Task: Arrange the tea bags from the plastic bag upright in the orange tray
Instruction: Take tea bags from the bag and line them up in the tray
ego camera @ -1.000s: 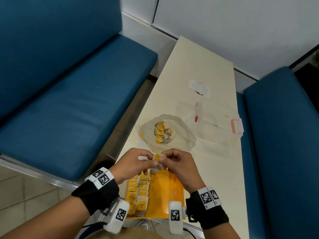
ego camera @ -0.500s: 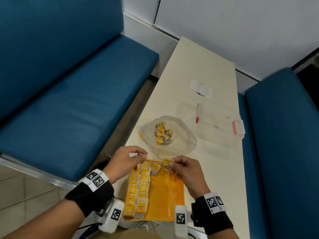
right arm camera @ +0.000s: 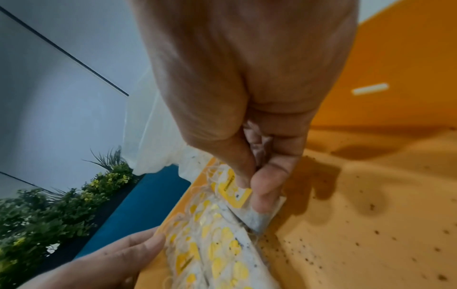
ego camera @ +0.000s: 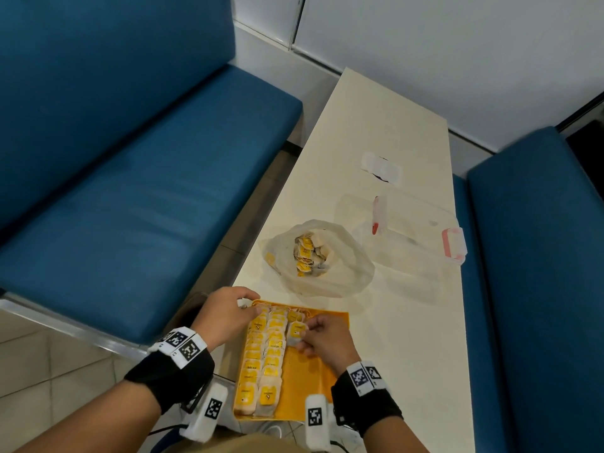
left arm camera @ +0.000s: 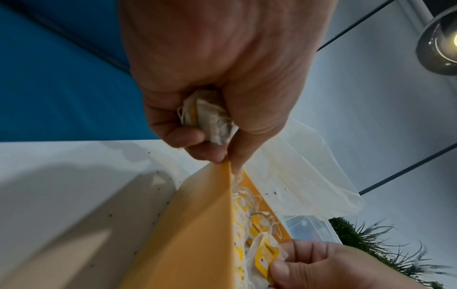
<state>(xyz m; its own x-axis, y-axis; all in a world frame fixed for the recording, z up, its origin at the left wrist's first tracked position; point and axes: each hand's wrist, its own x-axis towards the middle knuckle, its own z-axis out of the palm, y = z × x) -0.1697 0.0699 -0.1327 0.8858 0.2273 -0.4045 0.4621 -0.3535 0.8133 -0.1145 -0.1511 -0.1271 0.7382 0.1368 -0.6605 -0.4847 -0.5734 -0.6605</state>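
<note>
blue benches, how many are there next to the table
2: one blue bench along the table's left side, another blue bench along its right side. More could sit outside the frame.

A cream table (ego camera: 376, 132) stands between two blue benches (ego camera: 130, 197), against a white panelled wall (ego camera: 425, 44).

Orange tray (ego camera: 322, 380): smooth matt plastic. Tea bags (ego camera: 263, 351): thin fibrous paper, glossy yellow tags. Plastic bag (ego camera: 351, 273) at 12 o'clock: translucent, crinkled film. Desk (ego camera: 376, 132): smooth cream laminate.
</note>
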